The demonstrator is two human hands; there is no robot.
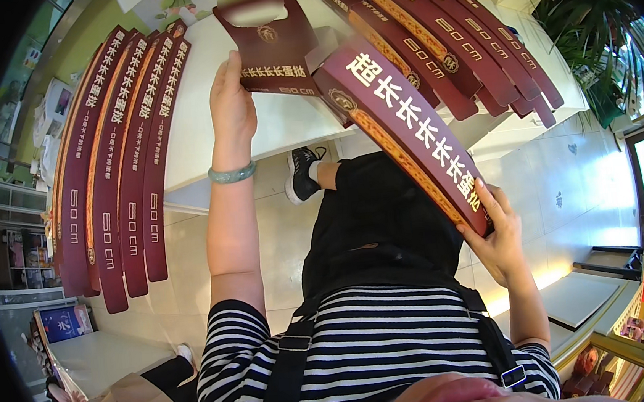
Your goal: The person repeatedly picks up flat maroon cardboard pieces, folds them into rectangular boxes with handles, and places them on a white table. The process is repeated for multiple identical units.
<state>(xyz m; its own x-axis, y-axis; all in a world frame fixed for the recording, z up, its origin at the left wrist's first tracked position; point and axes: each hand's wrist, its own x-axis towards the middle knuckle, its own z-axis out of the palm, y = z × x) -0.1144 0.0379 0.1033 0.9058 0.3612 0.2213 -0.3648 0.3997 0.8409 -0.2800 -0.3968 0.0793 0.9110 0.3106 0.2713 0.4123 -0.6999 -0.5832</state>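
Note:
A long maroon cardboard box [407, 121] with pale lettering and a printed food picture along its side slants across in front of me. At its far left end a wide flap [270, 41] with a cut-out handle stands folded out. My left hand [233, 101], a green bangle on its wrist, is closed on the edge of that flap; most of its fingers are hidden behind the card. My right hand [497, 231] grips the lower right end of the box, thumb on the near side and fingers over the top.
Several long maroon cartons [123, 157] overhang the left of the white table [186, 136]. More such cartons [453, 36] lie at its right. A potted plant [591, 32] is beyond on the right. Another person [133, 401] is at lower left, near a grey surface.

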